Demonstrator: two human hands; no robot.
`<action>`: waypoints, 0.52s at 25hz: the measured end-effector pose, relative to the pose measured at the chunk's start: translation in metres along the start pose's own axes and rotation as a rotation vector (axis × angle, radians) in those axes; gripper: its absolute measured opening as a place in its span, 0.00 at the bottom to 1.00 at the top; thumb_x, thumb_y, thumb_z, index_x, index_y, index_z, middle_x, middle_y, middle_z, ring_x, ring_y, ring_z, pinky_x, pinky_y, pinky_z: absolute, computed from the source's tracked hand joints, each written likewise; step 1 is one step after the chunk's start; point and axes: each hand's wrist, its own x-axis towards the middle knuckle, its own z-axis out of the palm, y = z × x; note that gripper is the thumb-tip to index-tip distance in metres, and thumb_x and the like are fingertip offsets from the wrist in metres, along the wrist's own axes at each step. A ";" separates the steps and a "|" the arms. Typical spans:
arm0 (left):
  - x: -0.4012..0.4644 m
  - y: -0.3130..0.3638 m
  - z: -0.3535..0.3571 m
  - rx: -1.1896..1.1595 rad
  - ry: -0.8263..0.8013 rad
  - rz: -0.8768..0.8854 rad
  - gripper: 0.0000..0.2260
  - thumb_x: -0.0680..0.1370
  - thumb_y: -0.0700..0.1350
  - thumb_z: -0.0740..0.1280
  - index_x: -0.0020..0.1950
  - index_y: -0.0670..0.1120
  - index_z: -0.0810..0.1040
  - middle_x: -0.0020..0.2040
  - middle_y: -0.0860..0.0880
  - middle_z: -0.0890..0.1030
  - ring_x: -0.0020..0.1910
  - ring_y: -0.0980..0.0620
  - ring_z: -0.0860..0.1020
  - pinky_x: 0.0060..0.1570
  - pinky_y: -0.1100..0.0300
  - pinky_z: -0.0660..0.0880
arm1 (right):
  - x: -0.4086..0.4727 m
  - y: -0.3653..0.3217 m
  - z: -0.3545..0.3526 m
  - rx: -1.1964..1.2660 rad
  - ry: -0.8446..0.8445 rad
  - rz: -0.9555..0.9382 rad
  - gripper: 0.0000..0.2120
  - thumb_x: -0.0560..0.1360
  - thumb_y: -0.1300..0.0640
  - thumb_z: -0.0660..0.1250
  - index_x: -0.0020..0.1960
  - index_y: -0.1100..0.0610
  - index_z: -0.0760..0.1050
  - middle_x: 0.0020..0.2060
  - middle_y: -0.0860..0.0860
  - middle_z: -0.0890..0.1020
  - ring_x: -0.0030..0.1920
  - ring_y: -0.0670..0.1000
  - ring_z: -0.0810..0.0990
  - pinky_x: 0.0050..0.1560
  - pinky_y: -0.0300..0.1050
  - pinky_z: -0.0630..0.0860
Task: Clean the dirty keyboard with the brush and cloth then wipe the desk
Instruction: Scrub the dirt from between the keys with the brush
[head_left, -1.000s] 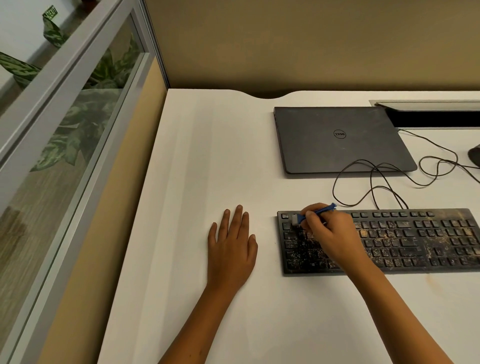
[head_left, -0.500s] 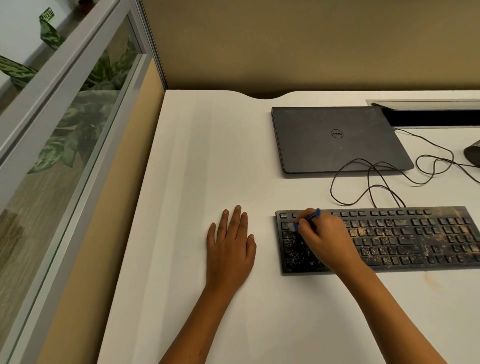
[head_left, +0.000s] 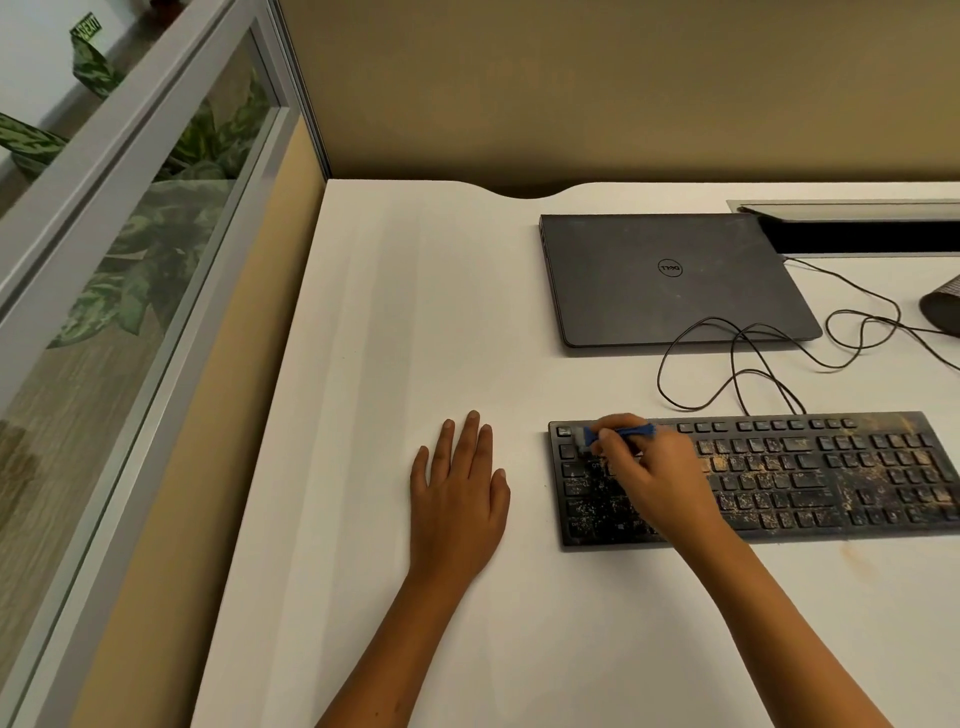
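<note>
A black keyboard (head_left: 810, 478) lies on the white desk (head_left: 405, 322), speckled with tan dust across most keys. My right hand (head_left: 649, 467) grips a small blue brush (head_left: 621, 432), whose pale bristles touch the keys at the keyboard's upper left corner. The brush handle points right, over my fingers. My left hand (head_left: 460, 493) rests flat on the desk, fingers straight, a short gap left of the keyboard. No cloth is in view.
A closed dark laptop (head_left: 670, 275) lies behind the keyboard. A thin black cable (head_left: 748, 358) loops between them. A dark object (head_left: 943, 312) sits at the right edge, behind it a cable slot (head_left: 857, 228). A glass partition (head_left: 130, 234) borders the desk's left side.
My right hand has swept the brush back and forth over the keyboard's upper left keys, the handle now lying flatter. My left hand has stayed flat on the desk.
</note>
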 end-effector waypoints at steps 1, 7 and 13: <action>0.000 0.000 0.000 0.001 -0.001 0.002 0.24 0.80 0.52 0.52 0.73 0.45 0.71 0.76 0.47 0.67 0.75 0.45 0.65 0.68 0.44 0.65 | 0.000 0.000 0.000 -0.018 -0.052 0.010 0.15 0.77 0.54 0.59 0.42 0.61 0.79 0.32 0.54 0.82 0.29 0.55 0.77 0.31 0.51 0.73; 0.000 0.000 0.000 -0.001 0.006 0.003 0.24 0.80 0.51 0.53 0.73 0.45 0.72 0.75 0.47 0.68 0.74 0.45 0.66 0.68 0.43 0.66 | 0.002 0.002 -0.001 0.015 0.011 0.041 0.15 0.76 0.53 0.58 0.40 0.59 0.79 0.28 0.56 0.81 0.28 0.53 0.77 0.29 0.49 0.73; 0.000 0.000 0.000 -0.005 0.008 0.008 0.24 0.80 0.52 0.52 0.72 0.44 0.72 0.75 0.47 0.68 0.74 0.44 0.67 0.67 0.43 0.66 | 0.001 0.005 -0.001 -0.040 0.105 0.052 0.17 0.76 0.53 0.57 0.37 0.62 0.77 0.25 0.56 0.78 0.25 0.54 0.74 0.26 0.51 0.72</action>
